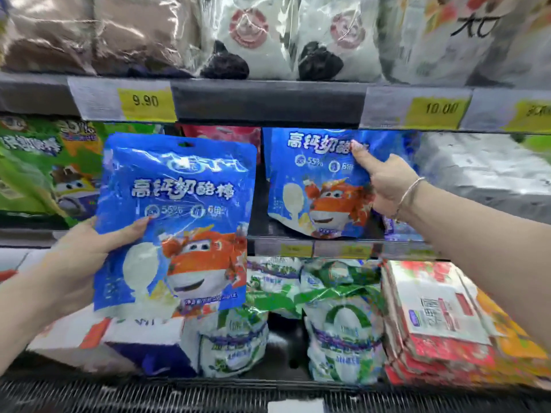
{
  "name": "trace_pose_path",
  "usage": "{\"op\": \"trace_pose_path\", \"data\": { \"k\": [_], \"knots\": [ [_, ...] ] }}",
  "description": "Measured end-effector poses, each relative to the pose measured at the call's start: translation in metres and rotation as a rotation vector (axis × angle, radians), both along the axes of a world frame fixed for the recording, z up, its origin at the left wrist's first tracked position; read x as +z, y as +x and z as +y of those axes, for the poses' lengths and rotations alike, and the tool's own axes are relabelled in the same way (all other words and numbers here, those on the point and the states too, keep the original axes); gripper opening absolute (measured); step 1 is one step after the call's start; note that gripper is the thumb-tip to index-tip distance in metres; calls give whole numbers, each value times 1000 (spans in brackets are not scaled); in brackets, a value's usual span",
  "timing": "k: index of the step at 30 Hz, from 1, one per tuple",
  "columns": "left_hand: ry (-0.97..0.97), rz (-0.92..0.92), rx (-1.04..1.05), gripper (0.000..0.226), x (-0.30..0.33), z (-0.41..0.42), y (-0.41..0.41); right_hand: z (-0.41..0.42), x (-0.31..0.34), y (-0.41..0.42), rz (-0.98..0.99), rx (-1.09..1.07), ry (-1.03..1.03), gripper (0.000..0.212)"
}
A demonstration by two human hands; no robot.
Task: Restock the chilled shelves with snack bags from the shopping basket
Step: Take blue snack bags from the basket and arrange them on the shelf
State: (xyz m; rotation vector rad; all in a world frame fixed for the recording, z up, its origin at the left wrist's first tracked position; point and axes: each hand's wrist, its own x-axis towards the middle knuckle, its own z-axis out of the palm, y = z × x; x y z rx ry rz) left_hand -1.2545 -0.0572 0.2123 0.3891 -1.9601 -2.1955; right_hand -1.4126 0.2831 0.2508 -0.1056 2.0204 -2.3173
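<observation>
My left hand point(86, 251) grips a blue snack bag point(176, 222) with an orange cartoon plane by its left edge, holding it upright in front of the middle shelf. A second, identical blue bag point(316, 180) stands on the middle shelf point(298, 241) to the right. My right hand point(384, 181) holds that bag at its right side, thumb pressed on the front near the top. The shopping basket is out of sight.
Green bags point(38, 168) fill the middle shelf at left, silver packs point(483, 177) at right, a red bag point(223, 137) behind. White-and-green bags point(343, 332) and red-white packs point(432, 320) lie below. Upper shelf edge carries price tags point(143, 99).
</observation>
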Motion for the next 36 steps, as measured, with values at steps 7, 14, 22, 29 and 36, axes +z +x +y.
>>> {"op": "trace_pose_path", "data": {
  "k": [7, 14, 22, 29, 36],
  "knots": [
    [64, 33, -53, 21, 12, 36, -34, -12, -6, -45, 13, -114, -1, 19],
    [56, 68, -50, 15, 18, 53, -63, -6, -2, -49, 131, -69, 136, 22],
    [167, 91, -162, 25, 4, 54, -71, 16, -38, -36, 52, 170, 363, 43],
    [192, 90, -259, 27, -6, 81, -80, 16, -37, -52, 232, 49, 449, 35],
    [223, 177, -347, 21, 11, 141, -119, 18, -38, -45, 232, -57, 471, 20]
  ]
}}
